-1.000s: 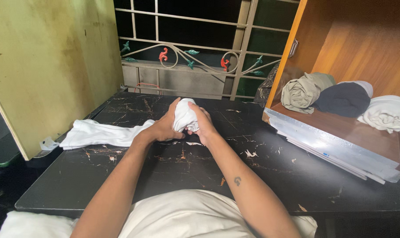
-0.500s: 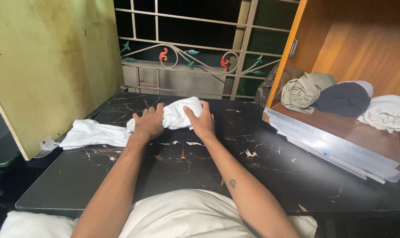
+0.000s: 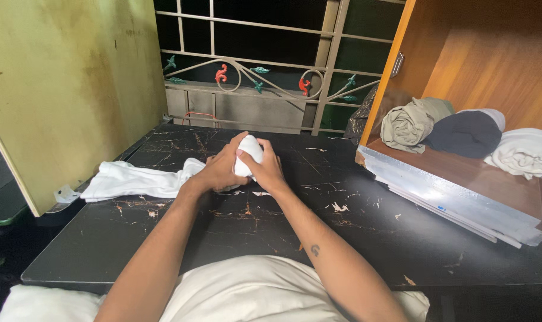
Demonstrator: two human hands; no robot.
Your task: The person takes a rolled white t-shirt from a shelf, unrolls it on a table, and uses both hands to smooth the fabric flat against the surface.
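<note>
Both hands — left hand (image 3: pixel 218 170), right hand (image 3: pixel 263 169) — wrapped tight round white cloth (image 3: pixel 247 150) on black table (image 3: pixel 366 226), fingers curled snug.

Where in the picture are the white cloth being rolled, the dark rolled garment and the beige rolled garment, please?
white cloth (image 3: pixel 141 180), head view, flat unrolled part.
dark rolled garment (image 3: pixel 465 135), head view, middle of roll.
beige rolled garment (image 3: pixel 407 125), head view, middle of roll.

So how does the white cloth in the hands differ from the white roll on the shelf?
The white cloth lies on the black table, only partly rolled, its tail trailing left; the white roll is fully rolled and sits on the wooden shelf. The left hand and right hand grip the cloth; nothing touches the roll. Both are white fabric.
</note>
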